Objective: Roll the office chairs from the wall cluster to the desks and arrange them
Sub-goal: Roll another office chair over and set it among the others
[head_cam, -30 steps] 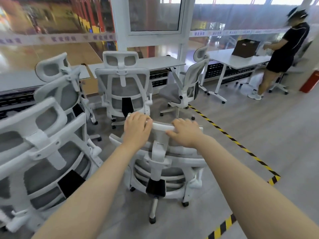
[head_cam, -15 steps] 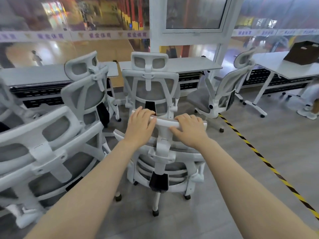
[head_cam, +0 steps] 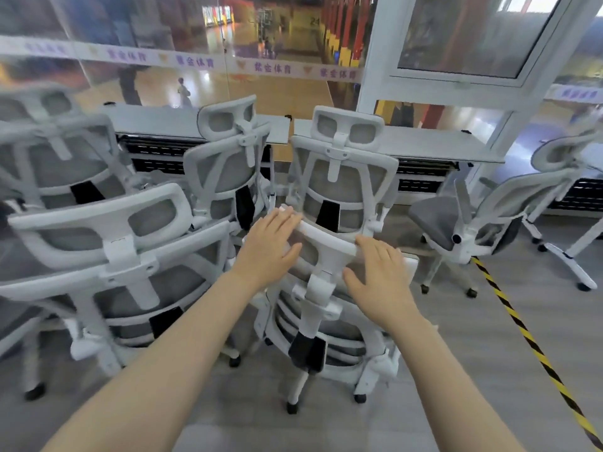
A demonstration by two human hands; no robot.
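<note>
A white mesh office chair stands right in front of me, its back toward me; its headrest (head_cam: 326, 237) is tilted. My left hand (head_cam: 267, 247) lies over the headrest's left end with the fingers across the top edge. My right hand (head_cam: 380, 280) presses on its right end, thumb spread. Just beyond stands another white chair (head_cam: 341, 181) at a grey desk (head_cam: 424, 145). A second desk (head_cam: 156, 120) runs to the left.
Several white chairs crowd the left: one close by (head_cam: 107, 256), one behind it (head_cam: 228, 164), one at the far left (head_cam: 42, 158). A side-on chair (head_cam: 489, 216) sits at the right. Yellow-black floor tape (head_cam: 528, 337) runs down the right. A glass wall backs the desks.
The view has swung left and the held chair has rolled nearer the desk chair ahead. The person in black at the right has left the view. Both hands stay on the headrest, fingers flatter.
</note>
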